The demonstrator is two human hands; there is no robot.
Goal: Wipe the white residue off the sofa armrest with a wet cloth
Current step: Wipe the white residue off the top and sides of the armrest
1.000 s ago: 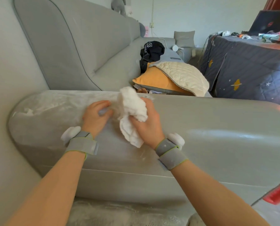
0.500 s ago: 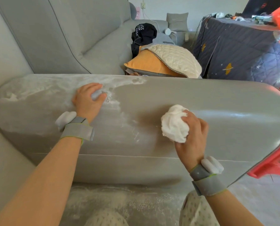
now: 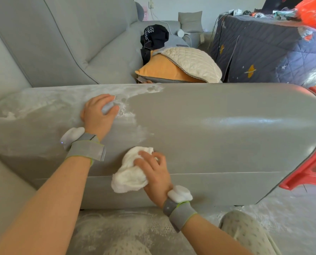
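Gripped in the right hand [image 3: 153, 173], a bunched white cloth [image 3: 130, 176] is pressed against the outer face of the grey sofa armrest [image 3: 227, 137], low down. Its fingers curl around the wad. The left hand [image 3: 98, 115] rests on the armrest top, fingers bent over something small and pale I cannot identify. White residue [image 3: 43, 105] covers the armrest's left part. The cloth looks soft, light and limp, best held bunched in the palm.
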